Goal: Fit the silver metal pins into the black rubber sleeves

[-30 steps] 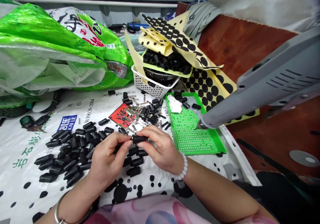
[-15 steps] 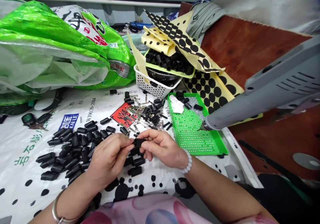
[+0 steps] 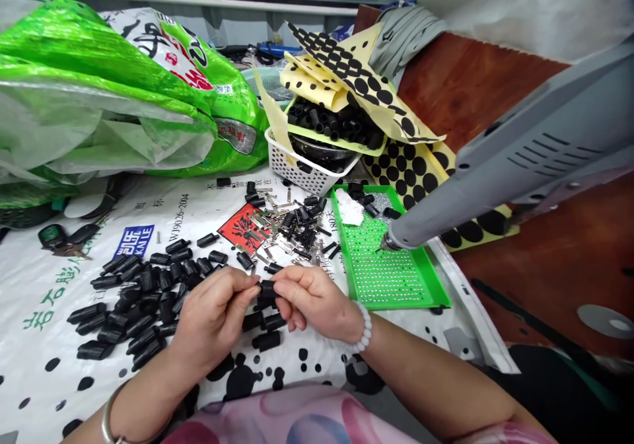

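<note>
A small black plastic cylinder (image 3: 267,290) is held between my two hands above the table. My right hand (image 3: 317,304) pinches its right end between thumb and fingers. At its left end the fingertips of my left hand (image 3: 212,315) are pressed together; anything smaller inside that pinch is hidden. To the left lies a pile of similar black cylinders (image 3: 143,302), and a few more rest just below my hands. Beyond my hands are scattered small metal strips and black parts (image 3: 297,229). A grey electric screwdriver (image 3: 426,216) slants in from the right, its tip over a green perforated tray (image 3: 361,279).
Small silvery pieces and a white lump (image 3: 349,207) lie in the tray's far end. Behind it stands a white basket (image 3: 302,173) with black tubes, under yellow sticker sheets (image 3: 396,110). A large green bag (image 3: 148,94) fills the back left; keys (image 3: 74,239) lie nearby.
The screwdriver has swung left and slightly down in view, its tip farther over the tray. My hands keep their hold on the cylinder, with only a slight shift.
</note>
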`<state>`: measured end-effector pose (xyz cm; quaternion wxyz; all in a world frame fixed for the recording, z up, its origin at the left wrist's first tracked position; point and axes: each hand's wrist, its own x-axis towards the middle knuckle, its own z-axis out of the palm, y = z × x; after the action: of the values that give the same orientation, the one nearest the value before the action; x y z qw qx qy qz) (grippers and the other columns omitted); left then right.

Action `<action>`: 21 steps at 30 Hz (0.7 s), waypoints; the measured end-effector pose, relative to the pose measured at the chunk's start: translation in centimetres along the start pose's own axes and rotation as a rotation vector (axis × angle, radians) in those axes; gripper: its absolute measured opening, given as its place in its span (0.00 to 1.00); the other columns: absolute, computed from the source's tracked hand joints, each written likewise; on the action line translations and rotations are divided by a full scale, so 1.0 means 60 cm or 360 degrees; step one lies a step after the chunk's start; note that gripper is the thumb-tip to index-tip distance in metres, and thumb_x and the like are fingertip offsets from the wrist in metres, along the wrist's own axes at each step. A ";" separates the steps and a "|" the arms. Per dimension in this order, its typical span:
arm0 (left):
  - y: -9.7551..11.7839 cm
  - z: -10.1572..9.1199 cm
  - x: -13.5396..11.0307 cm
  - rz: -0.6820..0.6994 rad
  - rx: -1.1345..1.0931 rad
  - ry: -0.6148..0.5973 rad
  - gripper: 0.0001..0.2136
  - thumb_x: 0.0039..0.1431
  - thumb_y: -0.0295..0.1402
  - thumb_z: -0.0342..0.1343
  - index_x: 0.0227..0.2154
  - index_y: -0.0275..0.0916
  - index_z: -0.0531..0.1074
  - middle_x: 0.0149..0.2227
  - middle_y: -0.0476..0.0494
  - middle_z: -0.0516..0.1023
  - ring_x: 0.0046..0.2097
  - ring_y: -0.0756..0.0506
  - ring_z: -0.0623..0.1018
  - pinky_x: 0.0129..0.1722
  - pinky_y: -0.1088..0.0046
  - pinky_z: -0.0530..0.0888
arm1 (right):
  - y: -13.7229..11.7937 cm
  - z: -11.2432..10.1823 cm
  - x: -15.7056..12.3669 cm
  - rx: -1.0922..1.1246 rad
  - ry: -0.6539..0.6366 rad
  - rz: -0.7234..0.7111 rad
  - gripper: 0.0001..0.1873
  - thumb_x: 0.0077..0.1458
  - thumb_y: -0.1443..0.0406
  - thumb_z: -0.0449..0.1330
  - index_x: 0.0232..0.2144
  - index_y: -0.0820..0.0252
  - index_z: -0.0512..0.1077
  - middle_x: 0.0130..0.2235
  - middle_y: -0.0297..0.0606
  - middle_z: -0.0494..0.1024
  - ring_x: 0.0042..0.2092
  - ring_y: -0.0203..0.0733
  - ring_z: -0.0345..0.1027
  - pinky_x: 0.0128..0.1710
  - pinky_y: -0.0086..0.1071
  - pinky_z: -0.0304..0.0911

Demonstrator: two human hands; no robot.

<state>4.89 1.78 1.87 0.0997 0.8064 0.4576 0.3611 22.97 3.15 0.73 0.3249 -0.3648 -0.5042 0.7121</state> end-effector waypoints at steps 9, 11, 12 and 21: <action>0.011 -0.001 0.008 -0.0915 -0.0653 -0.0284 0.08 0.54 0.37 0.53 0.26 0.38 0.68 0.21 0.51 0.70 0.24 0.51 0.69 0.23 0.77 0.66 | -0.002 -0.005 -0.008 -0.0958 0.0242 -0.0865 0.08 0.55 0.67 0.57 0.39 0.63 0.69 0.31 0.36 0.71 0.32 0.35 0.64 0.34 0.30 0.64; 0.012 -0.002 0.013 -0.1038 -0.0763 -0.0356 0.10 0.53 0.39 0.53 0.24 0.38 0.67 0.20 0.52 0.69 0.23 0.52 0.67 0.22 0.77 0.65 | 0.000 -0.006 -0.006 -0.1078 0.0259 -0.1030 0.08 0.55 0.69 0.56 0.39 0.64 0.69 0.32 0.38 0.71 0.35 0.37 0.65 0.36 0.32 0.64; 0.012 -0.002 0.016 -0.1098 -0.0817 -0.0389 0.11 0.53 0.40 0.53 0.24 0.38 0.66 0.19 0.52 0.68 0.22 0.52 0.65 0.22 0.77 0.64 | 0.001 -0.006 -0.006 -0.1133 0.0262 -0.1101 0.07 0.55 0.69 0.56 0.38 0.65 0.68 0.33 0.40 0.71 0.36 0.38 0.65 0.37 0.32 0.65; 0.010 -0.004 0.020 -0.1279 -0.1116 -0.0538 0.13 0.54 0.42 0.53 0.22 0.38 0.64 0.17 0.54 0.68 0.21 0.54 0.63 0.22 0.78 0.61 | 0.003 -0.002 -0.008 -0.1504 0.0308 -0.1355 0.08 0.58 0.70 0.51 0.39 0.67 0.68 0.35 0.46 0.72 0.38 0.41 0.66 0.37 0.34 0.67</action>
<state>5.50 2.39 2.92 0.5638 0.5337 0.5591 0.2910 23.30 2.78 0.61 0.4274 -0.2991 -0.8327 0.1858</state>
